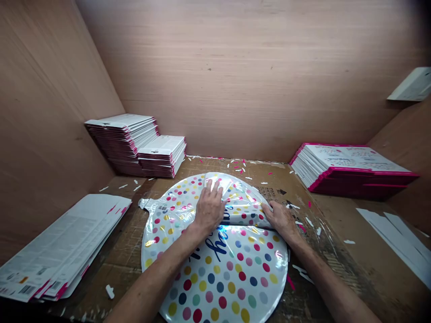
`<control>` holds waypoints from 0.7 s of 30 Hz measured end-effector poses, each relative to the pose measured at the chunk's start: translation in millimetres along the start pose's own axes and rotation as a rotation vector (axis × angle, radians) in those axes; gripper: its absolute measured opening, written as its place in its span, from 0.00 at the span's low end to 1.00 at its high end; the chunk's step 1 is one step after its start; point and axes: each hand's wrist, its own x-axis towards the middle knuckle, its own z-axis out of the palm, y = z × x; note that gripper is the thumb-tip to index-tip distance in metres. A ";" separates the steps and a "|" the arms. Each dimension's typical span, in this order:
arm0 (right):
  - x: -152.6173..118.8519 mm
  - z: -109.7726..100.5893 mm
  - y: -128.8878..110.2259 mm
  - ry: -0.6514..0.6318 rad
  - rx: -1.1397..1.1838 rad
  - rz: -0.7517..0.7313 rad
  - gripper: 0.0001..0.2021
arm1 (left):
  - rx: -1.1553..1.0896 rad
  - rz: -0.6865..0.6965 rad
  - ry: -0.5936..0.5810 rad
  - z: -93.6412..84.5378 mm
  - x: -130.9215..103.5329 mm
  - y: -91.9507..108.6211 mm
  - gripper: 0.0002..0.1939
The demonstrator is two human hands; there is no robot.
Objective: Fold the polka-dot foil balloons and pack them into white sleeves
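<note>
A flat round foil balloon (pixel 242 282), white with coloured dots and dark blue lettering, lies on the cardboard in front of me. Its upper right part is creased and partly folded, and its neck points left. My left hand (pixel 210 208) rests on top of the foil near the upper middle, fingers stretched out and lying flat. At the right rim my right hand (pixel 280 217) grips the folded edge, thumb and fingers closed on the foil. Part of the lettering is hidden under my left hand and forearm.
Stacks of printed card packages stand at the back left (pixel 131 148) and back right (pixel 357 172). More flat packages (pixel 60 246) lie at the left. White card strips (pixel 397 242) are at the right. Paper scraps litter the cardboard (pixel 129 251). Wooden walls (pixel 235 80) enclose the surface.
</note>
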 end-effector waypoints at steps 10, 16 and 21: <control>-31.8 -20.9 -30.5 0.161 -0.137 -0.550 0.26 | 0.121 -0.128 -0.198 39.0 12.2 -21.9 0.39; -17.8 -15.1 -46.9 -0.194 -0.292 -0.709 0.29 | 0.032 -0.200 -0.325 32.3 23.8 -28.3 0.38; -7.0 -15.0 -35.4 -0.170 -0.232 -0.744 0.30 | 0.051 -0.193 -0.309 32.6 22.4 -29.3 0.35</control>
